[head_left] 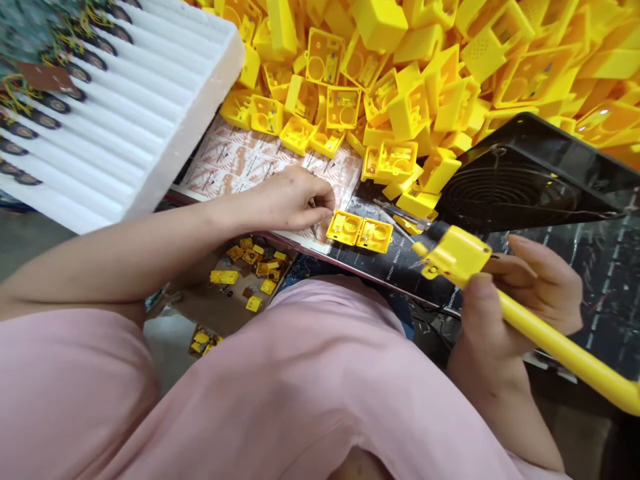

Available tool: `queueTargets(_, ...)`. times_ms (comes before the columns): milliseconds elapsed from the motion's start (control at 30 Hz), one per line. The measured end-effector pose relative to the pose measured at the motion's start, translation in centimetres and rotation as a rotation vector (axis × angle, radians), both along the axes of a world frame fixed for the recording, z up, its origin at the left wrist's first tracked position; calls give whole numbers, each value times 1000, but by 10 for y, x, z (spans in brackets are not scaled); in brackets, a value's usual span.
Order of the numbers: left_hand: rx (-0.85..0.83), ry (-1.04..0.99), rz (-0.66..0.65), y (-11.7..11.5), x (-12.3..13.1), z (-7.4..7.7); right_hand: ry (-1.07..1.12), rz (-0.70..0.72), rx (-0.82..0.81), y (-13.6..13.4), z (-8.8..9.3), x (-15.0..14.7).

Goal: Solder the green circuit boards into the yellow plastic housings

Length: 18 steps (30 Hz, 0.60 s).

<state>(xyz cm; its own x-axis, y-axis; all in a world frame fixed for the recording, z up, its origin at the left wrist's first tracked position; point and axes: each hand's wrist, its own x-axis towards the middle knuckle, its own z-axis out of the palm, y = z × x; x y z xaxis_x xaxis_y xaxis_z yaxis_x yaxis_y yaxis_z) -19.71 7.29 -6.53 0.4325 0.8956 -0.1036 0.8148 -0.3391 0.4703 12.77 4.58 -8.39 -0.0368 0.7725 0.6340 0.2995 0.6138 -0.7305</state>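
On the bench edge lies a small yellow plastic case [360, 231], opened flat into two halves with round recesses. My left hand [295, 199] is at its left end, thumb and index finger curled together in a pinch. Whatever sits between those fingertips is too small to make out. In my right hand [505, 300] is a yellow-handled soldering iron [555, 333], gripped between thumb and fingers. Its metal tip points left, above and to the right of the case. A square yellow plastic piece [463, 253] shows at the front of the handle, partly behind my thumb.
Yellow plastic cases [345, 107] are heaped along the back. A black fan [525, 180] stands at right. At left, a white foam block [165, 100] carries rows of small round wired parts [55, 103]. Below the bench, a cardboard box [200, 297] contains yellow pieces.
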Motion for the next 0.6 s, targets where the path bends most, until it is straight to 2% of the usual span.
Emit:
queueTargets(100,91,-19,30,-4,6,-3,-171,130,-7,-8,4,-2)
queueTargets(233,145,37,37,-2,10,-6,-388,282,132,-11,9,-8)
queueTargets(400,132,79,36,-1,12,-6,-517,277,185,-8,13,-14)
queueTargets(600,128,98,39,1,14,-6,-547,367,284,-2,20,-22)
